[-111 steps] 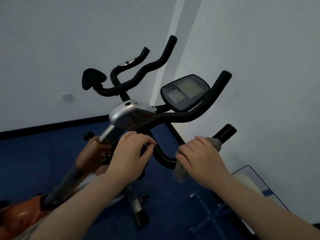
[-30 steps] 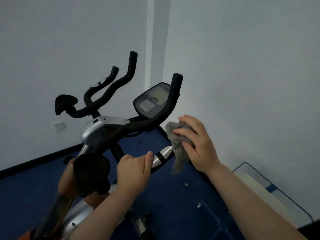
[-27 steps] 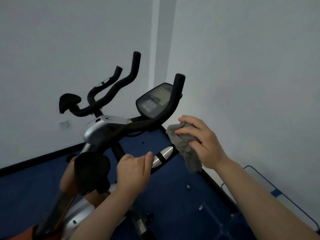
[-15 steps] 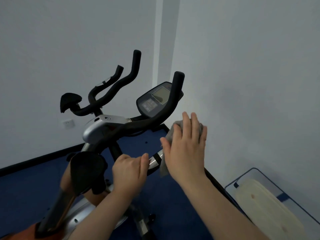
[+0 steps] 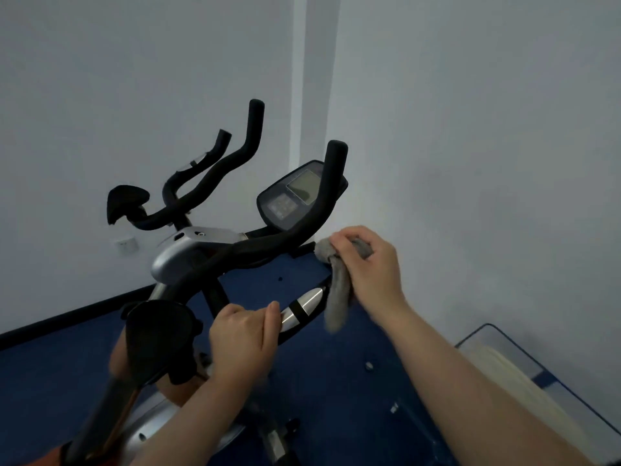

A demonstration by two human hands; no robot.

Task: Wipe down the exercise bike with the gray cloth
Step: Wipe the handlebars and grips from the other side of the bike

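The exercise bike (image 5: 188, 253) stands before me with black handlebars (image 5: 285, 237), a silver stem housing and a dark console (image 5: 295, 196). My left hand (image 5: 245, 338) grips the near handlebar just left of its silver sensor strip (image 5: 302, 306). My right hand (image 5: 366, 267) holds the gray cloth (image 5: 337, 297) at the far end of that same bar, fingers curled round it. The bunched top of the cloth sits under my fingers and a tail hangs down past the bar. The bar's end is hidden by the cloth and hand.
White walls meet in a corner close behind the bike. A blue floor (image 5: 319, 391) lies below. A black padded armrest (image 5: 158, 338) sits at lower left. A glass-edged object with a cream panel (image 5: 514, 375) stands at lower right near the wall.
My right hand went from flat, fingers straight up against the cloth, to curled round it, shifting right and lower on the bar's end. The left hand kept its grip.
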